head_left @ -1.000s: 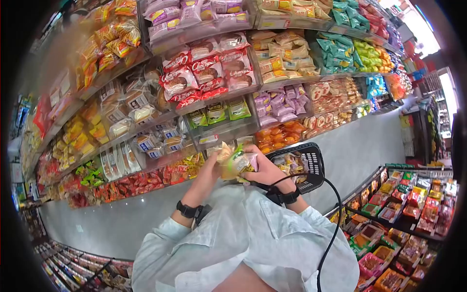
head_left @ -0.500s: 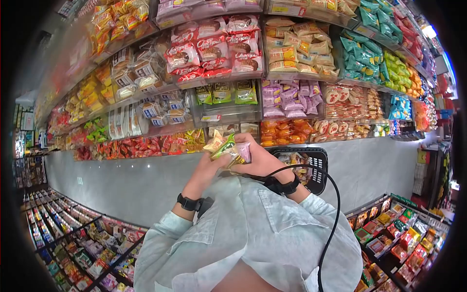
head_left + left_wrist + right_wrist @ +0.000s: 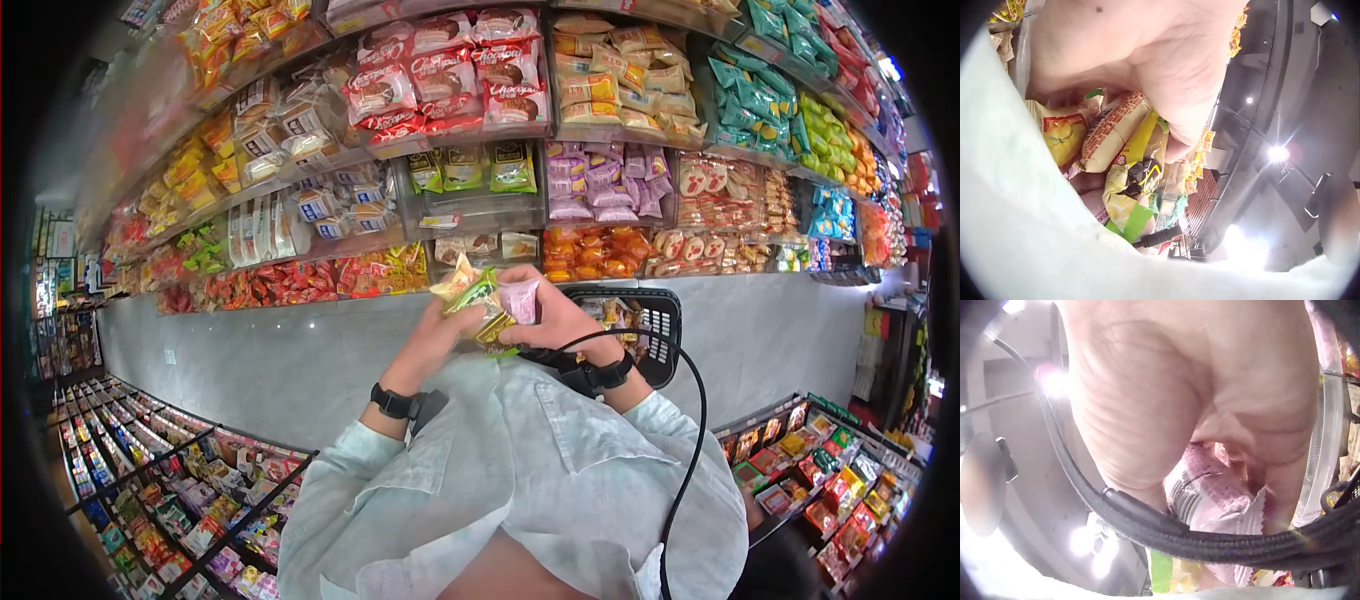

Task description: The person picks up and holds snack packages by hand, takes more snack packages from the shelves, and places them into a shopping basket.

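Observation:
In front of the shirt the two hands are close together, full of small wrapped snacks. My left hand grips a green and yellow packet and a cream packet. The left wrist view shows a cream packet with red print beside a yellow and green packet, under the left hand. My right hand holds a pink-purple packet, which the right wrist view also shows below the palm, a pink and white wrapper.
A black basket with packets inside stands right of the hands. Ahead rise shelves of bagged snacks, with a bin of green packets nearest. A black cable loops over the right forearm. More display racks stand behind on both sides.
The view has tilted and shifted, so the shelves sit higher than a second ago. The packets have turned in the hands; the pink-purple one now shows more clearly at the right hand.

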`<state>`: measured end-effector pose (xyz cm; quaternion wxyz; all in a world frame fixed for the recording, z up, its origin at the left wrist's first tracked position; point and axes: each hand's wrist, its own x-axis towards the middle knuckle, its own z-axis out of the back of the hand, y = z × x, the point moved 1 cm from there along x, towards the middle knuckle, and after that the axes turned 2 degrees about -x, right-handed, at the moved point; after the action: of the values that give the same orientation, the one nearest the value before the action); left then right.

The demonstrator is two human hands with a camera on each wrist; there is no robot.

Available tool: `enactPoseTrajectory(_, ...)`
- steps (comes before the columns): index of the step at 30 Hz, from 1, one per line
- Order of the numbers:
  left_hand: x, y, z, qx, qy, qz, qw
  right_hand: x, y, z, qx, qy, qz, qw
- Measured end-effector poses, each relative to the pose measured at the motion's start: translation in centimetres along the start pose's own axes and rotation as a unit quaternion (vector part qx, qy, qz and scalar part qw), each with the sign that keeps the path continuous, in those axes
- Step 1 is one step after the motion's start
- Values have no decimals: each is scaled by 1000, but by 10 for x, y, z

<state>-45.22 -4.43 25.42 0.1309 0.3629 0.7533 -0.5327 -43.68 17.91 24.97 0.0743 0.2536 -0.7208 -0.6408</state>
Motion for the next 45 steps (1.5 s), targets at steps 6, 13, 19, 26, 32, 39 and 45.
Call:
enactPoseTrajectory(6, -2, -12, 27, 7, 33, -16, 999, 14, 9, -25, -49, -44, 41, 997)
enactPoseTrajectory(13, -4, -16, 96, -27, 20, -42, 999, 54, 9, -85, -17, -101, 5, 995)
enactPoseTrajectory(19, -18, -26, 145, -117, 58, -51, 990, 79, 4, -129, 56, -163, -25, 985)
enactPoseTrajectory(26, -13, -11, 184, -104, 107, -36, 988, 80, 12, -171, 32, -208, -61, 976)
enactPoseTrajectory(32, -12, -25, 191, -41, 159, -63, 984, 73, 11, -189, 94, -229, -82, 965)
enactPoseTrajectory(39, -19, -27, 173, -14, 132, -47, 990, 68, 10, -176, 39, -199, -74, 977)
enactPoseTrajectory(45, -24, -19, 135, -23, 88, -80, 993, 54, 13, -139, -6, -185, -28, 982)
